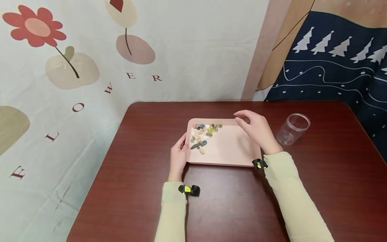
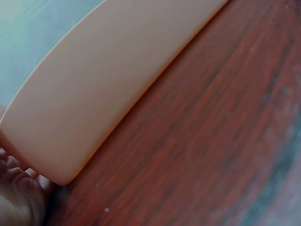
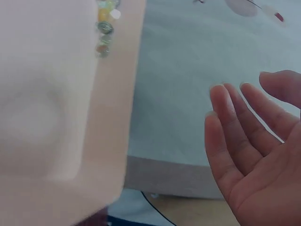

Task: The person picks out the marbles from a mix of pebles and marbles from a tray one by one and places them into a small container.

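Observation:
A pink tray (image 1: 232,148) lies on the dark wooden table (image 1: 145,134). Several small coloured stones (image 1: 203,133) are bunched in its far left corner. My left hand (image 1: 179,155) grips the tray's left rim, and its curled fingers (image 2: 19,190) show at the corner of the tray (image 2: 94,89). Above the tray's far right part my right hand (image 1: 253,129) hovers, holding nothing. In the right wrist view its palm (image 3: 256,155) is spread with the fingers relaxed, beside the tray (image 3: 51,103) and stones (image 3: 105,26).
A clear, empty plastic jar (image 1: 293,128) stands on the table to the right of the tray. A flower-print cloth (image 1: 60,67) hangs behind and to the left. A dark blue cloth with white trees (image 1: 332,60) is at the back right.

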